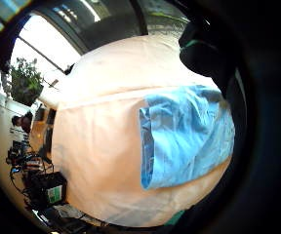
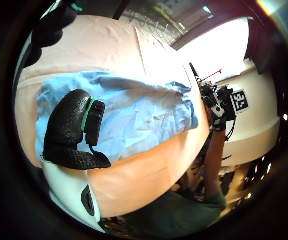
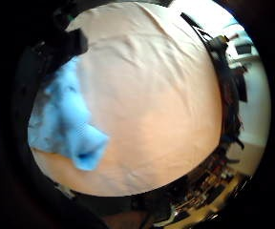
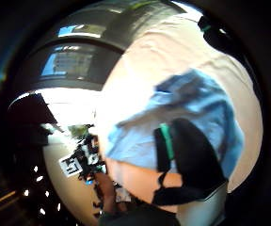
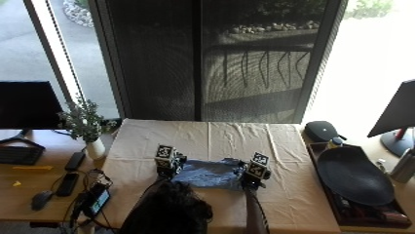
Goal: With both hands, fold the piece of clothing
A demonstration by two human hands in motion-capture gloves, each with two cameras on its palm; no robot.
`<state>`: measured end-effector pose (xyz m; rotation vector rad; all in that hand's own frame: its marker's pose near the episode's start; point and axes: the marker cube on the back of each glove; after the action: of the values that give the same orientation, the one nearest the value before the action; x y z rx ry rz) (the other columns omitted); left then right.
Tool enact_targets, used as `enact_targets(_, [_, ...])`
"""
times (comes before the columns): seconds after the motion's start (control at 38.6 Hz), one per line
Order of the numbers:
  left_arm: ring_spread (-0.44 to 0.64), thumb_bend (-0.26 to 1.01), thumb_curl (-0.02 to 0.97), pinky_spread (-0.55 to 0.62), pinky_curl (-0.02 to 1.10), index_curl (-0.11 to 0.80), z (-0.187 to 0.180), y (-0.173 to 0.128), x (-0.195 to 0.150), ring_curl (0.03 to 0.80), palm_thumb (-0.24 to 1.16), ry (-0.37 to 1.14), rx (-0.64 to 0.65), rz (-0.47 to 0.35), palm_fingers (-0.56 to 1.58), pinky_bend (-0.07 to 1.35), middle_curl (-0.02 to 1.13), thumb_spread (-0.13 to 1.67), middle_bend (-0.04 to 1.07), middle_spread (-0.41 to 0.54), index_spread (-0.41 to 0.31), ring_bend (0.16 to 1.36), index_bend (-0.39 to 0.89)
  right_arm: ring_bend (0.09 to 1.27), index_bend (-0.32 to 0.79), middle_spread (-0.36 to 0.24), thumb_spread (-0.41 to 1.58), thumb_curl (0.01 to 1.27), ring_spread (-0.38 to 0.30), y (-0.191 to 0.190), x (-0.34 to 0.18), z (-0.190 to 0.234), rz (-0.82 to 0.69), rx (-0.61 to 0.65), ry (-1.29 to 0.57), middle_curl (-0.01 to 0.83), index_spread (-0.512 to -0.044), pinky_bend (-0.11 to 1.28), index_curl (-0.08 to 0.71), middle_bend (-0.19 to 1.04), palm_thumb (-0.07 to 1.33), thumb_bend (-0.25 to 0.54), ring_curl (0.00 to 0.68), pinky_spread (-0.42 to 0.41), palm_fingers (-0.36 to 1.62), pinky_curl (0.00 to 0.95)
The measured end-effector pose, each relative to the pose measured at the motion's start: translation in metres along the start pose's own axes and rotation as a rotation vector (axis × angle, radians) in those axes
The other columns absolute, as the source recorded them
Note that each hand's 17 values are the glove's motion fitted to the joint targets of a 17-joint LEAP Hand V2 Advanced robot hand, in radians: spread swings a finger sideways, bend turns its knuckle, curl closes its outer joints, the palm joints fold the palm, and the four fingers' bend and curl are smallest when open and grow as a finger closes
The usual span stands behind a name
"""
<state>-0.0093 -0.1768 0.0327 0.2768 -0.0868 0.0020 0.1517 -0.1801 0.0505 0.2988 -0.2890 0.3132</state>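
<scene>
Here, blue garment [image 5: 209,174] on cream tablecloth [image 5: 214,136], both hands at its ends

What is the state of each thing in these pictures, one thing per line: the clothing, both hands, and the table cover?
blue piece of clothing: lies partly folded and wrinkled on the table cover, between the two hands.
left hand: at the clothing's left edge; whether it has a grip cannot be told.
right hand: at the clothing's right edge; grip cannot be told.
cream table cover: spread over the table, lightly creased.
</scene>
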Motion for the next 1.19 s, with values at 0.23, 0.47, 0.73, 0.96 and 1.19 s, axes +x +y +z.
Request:
enact_targets(0.23, [0.00, -0.01, 0.262, 0.09, 0.38, 0.382, 0.059, 0.009, 0.007, 0.348, 0.53, -0.233, -0.186, 0.076, 0.48, 0.36, 0.43, 1.35, 0.17, -0.155, -0.167, 0.39, 0.19, 0.34, 0.08, -0.151, 1.21, 0.28, 0.023, 0.055, 0.029, 0.049, 0.085, -0.200, 0.150, 0.383, -0.329, 0.63, 0.282, 0.22, 0.39, -0.072, 0.321, 0.113, 0.32, 0.377])
enact_targets(0.47, [0.16, -0.02, 0.203, 0.29, 0.35, 0.389, 0.097, 0.034, 0.015, 0.331, 0.39, 0.026, -0.391, 0.037, 0.27, 0.30, 0.38, 1.53, 0.15, -0.078, -0.135, 0.40, 0.18, 0.62, -0.02, -0.248, 1.28, 0.33, -0.116, 0.072, 0.009, 0.047, 0.101, -0.138, 0.085, 0.467, -0.331, 0.46, 0.157, 0.57, 0.66, 0.130, 0.351, 0.088, 0.78, 0.292])
enact_targets(0.73, [0.21, 0.00, 0.178, 0.38, 0.31, 0.396, 0.058, 0.037, 0.024, 0.315, 0.32, 0.461, -0.708, 0.042, 0.32, 0.27, 0.37, 1.58, 0.19, -0.053, -0.127, 0.42, 0.17, 0.82, 0.01, -0.278, 1.16, 0.41, -0.231, 0.034, -0.048, 0.002, 0.193, -0.110, -0.256, 0.472, -0.329, 0.61, 0.125, 0.51, 0.87, 0.166, 0.442, -0.184, 1.10, 0.349])
enact_targets(0.96, [0.21, 0.01, 0.188, 0.37, 0.31, 0.380, -0.026, 0.032, -0.007, 0.319, 0.33, 0.399, -0.331, 0.035, 0.37, 0.29, 0.38, 1.58, 0.19, -0.055, -0.121, 0.44, 0.14, 0.86, 0.02, -0.270, 0.92, 0.49, -0.247, 0.014, -0.171, -0.008, -0.018, -0.087, -0.375, 0.480, -0.320, 0.68, 0.105, 0.47, 0.95, 0.103, 0.472, -0.295, 1.12, 0.387])
enact_targets(1.19, [0.20, 0.03, 0.203, 0.36, 0.31, 0.360, -0.058, 0.041, -0.026, 0.318, 0.37, 0.739, -0.184, 0.172, 0.39, 0.30, 0.39, 1.58, 0.20, -0.056, -0.124, 0.45, 0.14, 0.84, 0.04, -0.256, 0.71, 0.56, -0.254, 0.050, -0.299, 0.064, -0.341, -0.099, -0.297, 0.491, -0.320, 0.66, 0.108, 0.46, 0.97, 0.020, 0.465, -0.336, 1.14, 0.378])
